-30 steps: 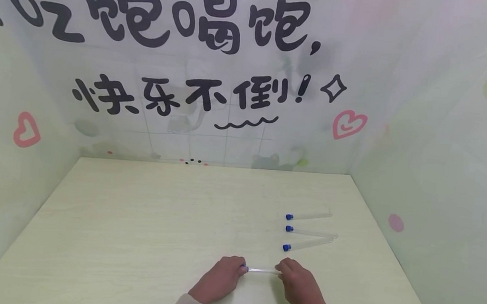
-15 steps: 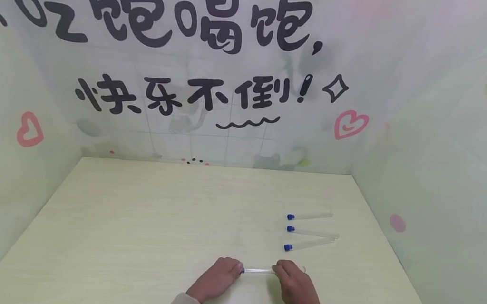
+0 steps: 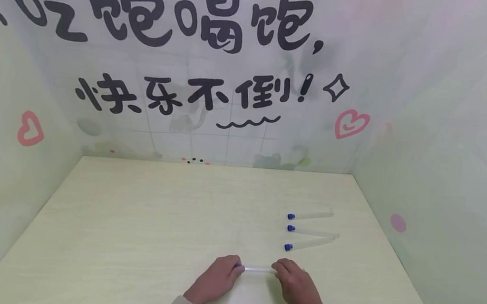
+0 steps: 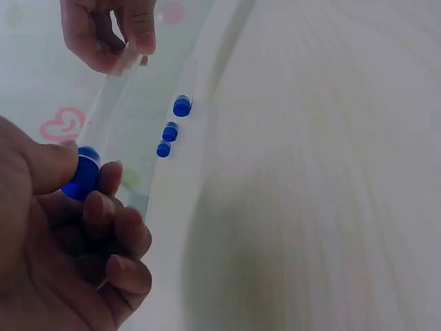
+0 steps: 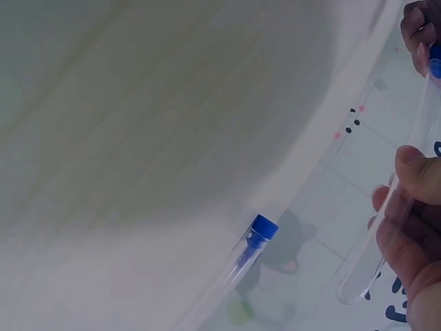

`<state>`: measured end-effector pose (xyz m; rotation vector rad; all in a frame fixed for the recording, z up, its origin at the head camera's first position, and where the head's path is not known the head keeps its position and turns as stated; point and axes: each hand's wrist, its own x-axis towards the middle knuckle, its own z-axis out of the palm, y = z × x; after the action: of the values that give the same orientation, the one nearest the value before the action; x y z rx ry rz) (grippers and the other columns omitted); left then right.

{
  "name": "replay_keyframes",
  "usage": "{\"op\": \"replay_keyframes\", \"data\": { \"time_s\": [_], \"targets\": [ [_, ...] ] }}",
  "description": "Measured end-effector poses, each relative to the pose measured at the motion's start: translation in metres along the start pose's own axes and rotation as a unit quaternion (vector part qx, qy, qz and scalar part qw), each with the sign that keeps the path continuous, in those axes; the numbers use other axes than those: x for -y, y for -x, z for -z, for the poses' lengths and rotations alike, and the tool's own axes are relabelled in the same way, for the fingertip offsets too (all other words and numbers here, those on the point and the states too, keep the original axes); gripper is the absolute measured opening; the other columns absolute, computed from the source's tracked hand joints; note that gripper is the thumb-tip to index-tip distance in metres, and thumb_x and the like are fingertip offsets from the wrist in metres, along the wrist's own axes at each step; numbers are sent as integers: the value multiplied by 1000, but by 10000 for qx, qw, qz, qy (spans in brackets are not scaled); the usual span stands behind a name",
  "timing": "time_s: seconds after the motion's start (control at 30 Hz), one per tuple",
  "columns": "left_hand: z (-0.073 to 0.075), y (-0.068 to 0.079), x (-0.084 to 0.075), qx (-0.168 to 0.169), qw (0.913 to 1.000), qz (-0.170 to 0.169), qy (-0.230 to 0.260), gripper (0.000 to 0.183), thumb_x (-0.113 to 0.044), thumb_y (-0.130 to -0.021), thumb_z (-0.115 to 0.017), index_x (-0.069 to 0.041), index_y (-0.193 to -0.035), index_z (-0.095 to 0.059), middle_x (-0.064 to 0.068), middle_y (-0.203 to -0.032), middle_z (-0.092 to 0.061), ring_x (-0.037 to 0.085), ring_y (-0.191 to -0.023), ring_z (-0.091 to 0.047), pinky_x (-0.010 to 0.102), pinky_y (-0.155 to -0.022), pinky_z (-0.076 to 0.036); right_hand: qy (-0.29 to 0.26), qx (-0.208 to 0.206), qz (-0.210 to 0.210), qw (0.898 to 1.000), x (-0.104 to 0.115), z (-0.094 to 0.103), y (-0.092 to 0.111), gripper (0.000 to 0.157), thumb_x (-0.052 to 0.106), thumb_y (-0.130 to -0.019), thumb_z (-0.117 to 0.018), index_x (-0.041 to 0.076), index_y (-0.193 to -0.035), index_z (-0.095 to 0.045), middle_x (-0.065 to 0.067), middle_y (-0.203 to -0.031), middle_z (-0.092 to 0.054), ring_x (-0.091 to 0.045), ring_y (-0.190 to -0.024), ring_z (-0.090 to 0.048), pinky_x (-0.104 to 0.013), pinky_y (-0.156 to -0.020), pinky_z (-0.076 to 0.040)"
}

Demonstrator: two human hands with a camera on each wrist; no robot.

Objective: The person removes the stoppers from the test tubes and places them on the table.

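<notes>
A clear test tube (image 3: 257,270) is held level between both hands, near the front of the table. Its blue cap (image 4: 83,176) sits between the thumb and fingers of my left hand (image 3: 215,277), which pinch it. My right hand (image 3: 301,290) grips the tube's body, thumb on one side and fingers on the other. Past that hand, the rounded end (image 5: 355,286) sticks out in the right wrist view. In the left wrist view the cap is on the tube's mouth; whether it is tight I cannot tell.
Three more blue-capped test tubes lie right of centre, caps to the left: a far one (image 3: 313,215), a middle one (image 3: 314,232) and a near one (image 3: 312,244). The pale wooden table (image 3: 134,229) is bounded by a printed curtain (image 3: 210,140) behind and at both sides.
Both hands have shifted slightly left with the test tube. The left fingers sit a little differently around the cap. The three lying tubes have stayed in place.
</notes>
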<state>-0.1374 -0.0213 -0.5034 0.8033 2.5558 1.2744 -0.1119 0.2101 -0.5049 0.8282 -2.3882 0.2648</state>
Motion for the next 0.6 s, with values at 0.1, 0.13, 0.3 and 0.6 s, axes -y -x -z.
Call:
{"op": "replay_keyframes", "data": {
  "time_s": [0.1,0.13,0.3,0.6],
  "targets": [
    [1,1,-3,-179,9990,-67,-416,15,-18,-97,-52,-9,-87,-59,-8,-77,-53,-1,-68,-46,19,-62,-43,-44,129,-68,9999,0,1,0,29,-2,-62,-80,8,-86,-67,1,-87,-64,-10,-77,-63,-19,-64,-52],
    [1,1,-3,-254,9982,-98,-530,14,-18,-96,-53,-9,-87,-59,-8,-78,-54,-1,-69,-47,19,-62,-43,-58,181,-89,9998,0,1,-1,31,-3,-61,-81,8,-87,-67,1,-87,-64,-10,-77,-63,-19,-65,-52],
    [1,4,-2,-848,9910,-347,-979,6,-14,-89,-64,-8,-88,-65,-7,-77,-56,0,-68,-50,19,-62,-45,-115,405,-216,9989,1,4,-4,33,-4,-63,-82,8,-89,-67,1,-89,-65,-9,-78,-64,-18,-67,-52],
    [12,15,6,-1510,9800,-184,-1285,20,-11,-79,-74,-9,-98,-68,-4,-83,-67,3,-69,-58,19,-61,-47,-61,651,-723,9952,-2,11,-4,33,-3,-64,-82,9,-92,-69,2,-90,-66,-9,-80,-66,-19,-68,-53]
  ]
}}
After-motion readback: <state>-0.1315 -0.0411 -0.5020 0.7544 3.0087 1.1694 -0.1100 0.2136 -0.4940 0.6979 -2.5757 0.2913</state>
